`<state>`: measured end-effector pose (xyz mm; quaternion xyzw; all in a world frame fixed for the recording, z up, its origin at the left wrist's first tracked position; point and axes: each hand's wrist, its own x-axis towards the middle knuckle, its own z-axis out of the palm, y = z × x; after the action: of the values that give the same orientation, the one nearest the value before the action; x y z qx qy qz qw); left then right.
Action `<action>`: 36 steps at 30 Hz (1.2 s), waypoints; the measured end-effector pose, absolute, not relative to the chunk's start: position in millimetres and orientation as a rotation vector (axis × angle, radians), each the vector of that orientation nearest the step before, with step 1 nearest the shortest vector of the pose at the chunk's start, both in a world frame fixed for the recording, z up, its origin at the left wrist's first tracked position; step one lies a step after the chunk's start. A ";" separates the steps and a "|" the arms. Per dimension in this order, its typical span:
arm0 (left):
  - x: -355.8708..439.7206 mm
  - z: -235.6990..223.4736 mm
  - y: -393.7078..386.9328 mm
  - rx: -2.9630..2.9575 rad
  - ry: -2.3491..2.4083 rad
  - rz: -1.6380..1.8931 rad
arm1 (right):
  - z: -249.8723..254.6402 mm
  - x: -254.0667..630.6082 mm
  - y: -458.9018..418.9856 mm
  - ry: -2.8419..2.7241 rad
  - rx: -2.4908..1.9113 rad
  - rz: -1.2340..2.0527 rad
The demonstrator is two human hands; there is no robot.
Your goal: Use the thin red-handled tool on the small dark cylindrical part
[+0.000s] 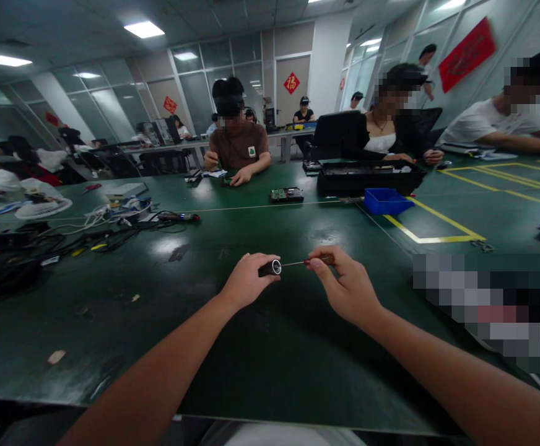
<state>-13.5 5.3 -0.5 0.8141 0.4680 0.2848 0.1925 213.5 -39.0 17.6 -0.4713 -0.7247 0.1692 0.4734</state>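
In the middle of the head view, my left hand (249, 279) is closed around a short black cylinder (269, 269) with a bright ring at its end face. That end is turned to the right. My right hand (348, 284) grips the reddish-brown handle of a screwdriver (322, 261) between thumb and fingers. Its thin metal shaft points left, with the tip at the ringed end of the cylinder. Whether the tip sits inside or only touches the end cannot be made out. Both hands are above the green table (270, 359).
Tangled cables (112, 226) lie at the left. A circuit board (287, 194), a blue bin (386, 201) and a long black tray (370, 179) stand farther back. Yellow tape (446, 239) marks the right side. Across the table sits a person in a brown shirt (239, 148); others sit at the right.
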 end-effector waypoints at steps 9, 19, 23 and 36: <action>-13.5 0.9 4.5 2.285 1.321 0.802 | 18.3 214.7 -38.7 -1.761 -1.169 0.404; -14.0 -1.5 6.5 2.265 1.311 0.817 | 24.5 212.7 -38.9 -1.802 -1.239 0.346; -14.5 0.0 5.8 2.192 1.290 0.866 | 25.2 213.0 -38.9 -1.807 -1.253 0.323; -16.8 8.3 4.2 2.057 1.334 0.985 | 23.0 213.8 -38.3 -1.773 -1.240 0.331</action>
<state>-16.8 4.2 8.3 0.7543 0.4894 0.3612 0.2473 213.8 -38.3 23.0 -0.5035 -0.7199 0.1343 0.4585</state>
